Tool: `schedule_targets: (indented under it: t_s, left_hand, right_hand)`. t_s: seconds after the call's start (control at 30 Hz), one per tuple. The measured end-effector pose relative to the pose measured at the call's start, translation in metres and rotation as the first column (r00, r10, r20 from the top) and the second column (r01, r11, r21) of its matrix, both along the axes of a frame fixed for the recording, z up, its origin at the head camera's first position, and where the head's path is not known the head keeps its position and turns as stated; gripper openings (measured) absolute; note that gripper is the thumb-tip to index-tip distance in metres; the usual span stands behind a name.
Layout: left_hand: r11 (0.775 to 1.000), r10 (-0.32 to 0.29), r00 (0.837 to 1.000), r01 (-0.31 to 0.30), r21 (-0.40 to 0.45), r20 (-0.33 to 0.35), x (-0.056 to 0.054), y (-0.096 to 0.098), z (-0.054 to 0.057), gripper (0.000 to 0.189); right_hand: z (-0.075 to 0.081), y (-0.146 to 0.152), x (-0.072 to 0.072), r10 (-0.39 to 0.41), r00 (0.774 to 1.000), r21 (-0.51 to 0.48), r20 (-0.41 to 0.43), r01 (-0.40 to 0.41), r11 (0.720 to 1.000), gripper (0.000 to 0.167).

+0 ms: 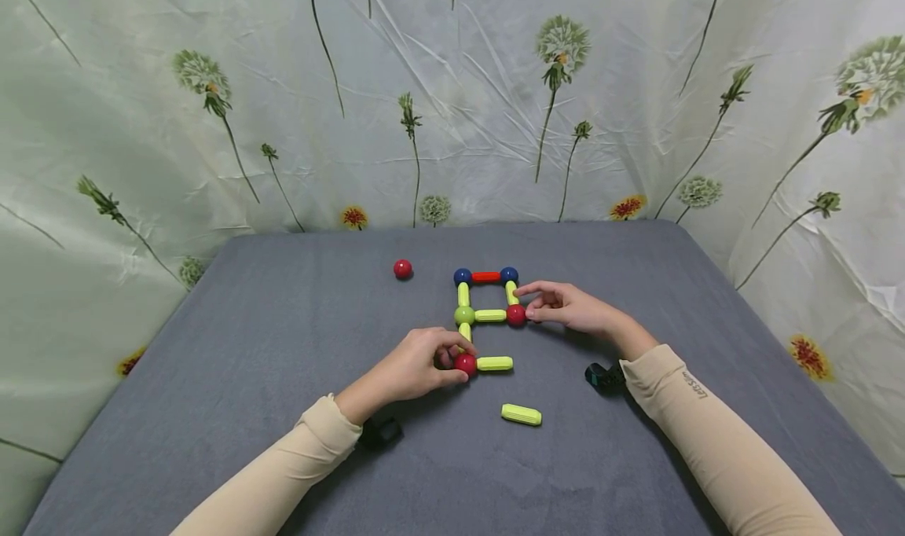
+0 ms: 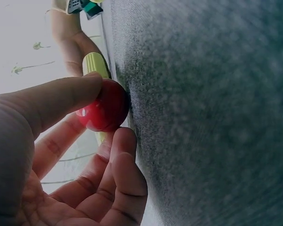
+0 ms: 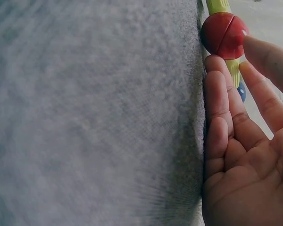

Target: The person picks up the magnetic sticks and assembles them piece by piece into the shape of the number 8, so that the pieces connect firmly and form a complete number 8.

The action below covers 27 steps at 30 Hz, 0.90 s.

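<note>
A flat frame of balls and short rods lies on the table. My left hand (image 1: 424, 363) holds the near red ball (image 1: 465, 365) between thumb and fingers. From that ball a yellow-green rod (image 1: 495, 364) points right, and another runs back to a green ball (image 1: 464, 316). At the frame's right corner, my right hand (image 1: 576, 310) has its thumb and a fingertip against a second red ball (image 1: 516, 315); its index finger reaches the yellow-green rod (image 1: 512, 291) behind it. Two blue balls (image 1: 463, 277) joined by a red rod (image 1: 485, 277) form the far side.
A loose red ball (image 1: 402, 269) lies at the back left of the frame. Nearer me is a loose yellow-green rod (image 1: 522, 415). The grey cloth-covered table (image 1: 247, 363) ends at a flower-patterned curtain (image 1: 481, 96). Dark wrist cameras (image 1: 604, 377) sit under both wrists.
</note>
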<state>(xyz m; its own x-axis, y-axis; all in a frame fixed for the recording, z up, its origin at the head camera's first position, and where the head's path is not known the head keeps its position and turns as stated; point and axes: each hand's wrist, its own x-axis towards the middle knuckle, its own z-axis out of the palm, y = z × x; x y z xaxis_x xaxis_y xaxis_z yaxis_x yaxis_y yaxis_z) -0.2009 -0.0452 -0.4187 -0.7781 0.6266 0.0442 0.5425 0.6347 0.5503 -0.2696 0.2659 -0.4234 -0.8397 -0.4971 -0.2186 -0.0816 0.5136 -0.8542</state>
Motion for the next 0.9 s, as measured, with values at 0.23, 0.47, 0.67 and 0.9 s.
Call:
schedule_targets:
  t_s: [0.23, 0.47, 0.67, 0.9]
  left_hand:
    - [0.999, 0.0, 0.999, -0.001, 0.036, 0.041, -0.002, -0.003, -0.004, 0.031]
    - [0.995, -0.021, 0.994, 0.01, 0.095, 0.108, -0.005, -0.007, -0.006, 0.031]
    - [0.991, -0.023, 0.979, -0.005, 0.136, 0.204, -0.008, -0.01, -0.007, 0.032]
    - [0.985, -0.036, 0.96, -0.012, 0.172, 0.277, -0.011, -0.013, -0.006, 0.031]
  right_hand:
    - [0.001, -0.003, -0.003, 0.005, 1.0, 0.031, -0.015, -0.005, 1.0, 0.043]
    - [0.01, -0.005, -0.011, 0.001, 0.995, 0.106, -0.099, 0.01, 0.994, 0.041]
    - [0.027, -0.02, -0.025, -0.028, 0.99, 0.1, -0.139, 0.042, 0.994, 0.038]
    - [0.046, -0.054, -0.049, 0.025, 0.985, 0.093, -0.173, -0.009, 0.996, 0.039]
